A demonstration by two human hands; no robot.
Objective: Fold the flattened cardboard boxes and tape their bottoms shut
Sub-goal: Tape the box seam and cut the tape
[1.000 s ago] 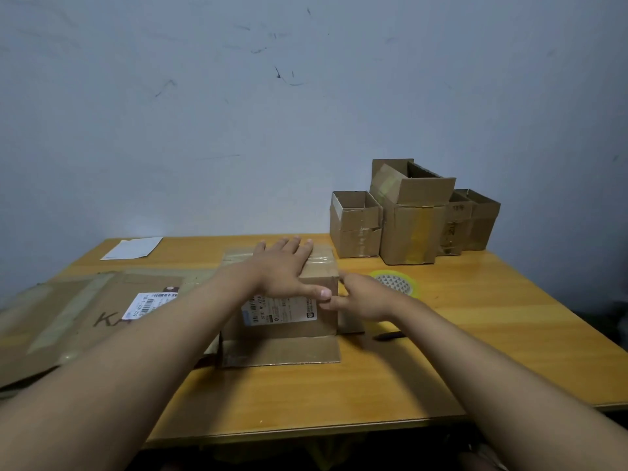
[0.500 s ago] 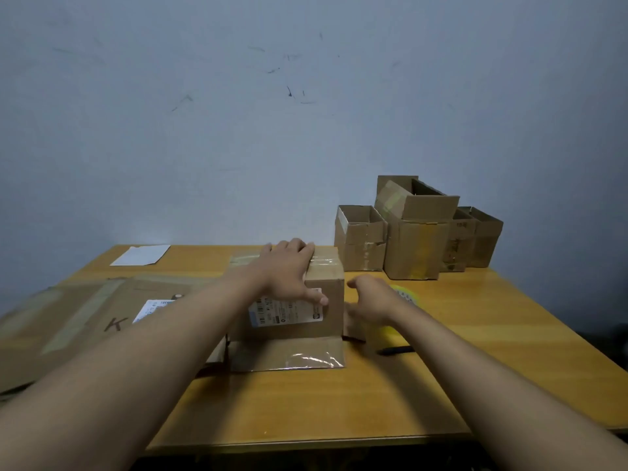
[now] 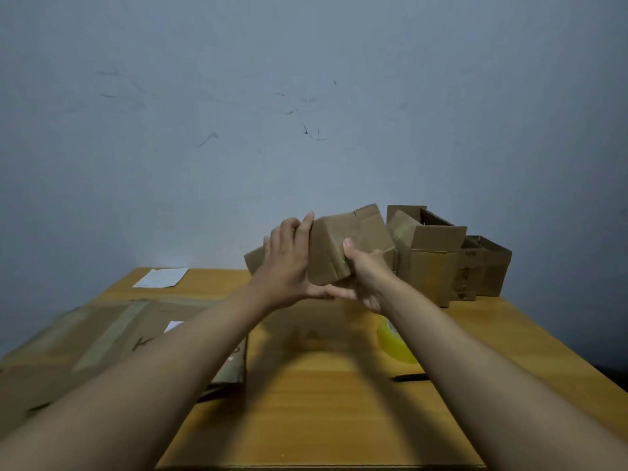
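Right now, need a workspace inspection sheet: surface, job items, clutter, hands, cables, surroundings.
Surface: wooden table, bare in the near middle.
Job's things: small box held up above the table, tilted; flattened cardboard on the left; folded boxes at the far right by the wall; yellow tape roll partly hidden by the right forearm.
Clutter: white paper at the far left; black pen-like thing near the tape.
Grippers: left hand flat against the box's left side, fingers straight; right hand grips its lower right, thumb on the near face.
Cables: nothing seen.
Surroundings: scuffed grey wall behind.
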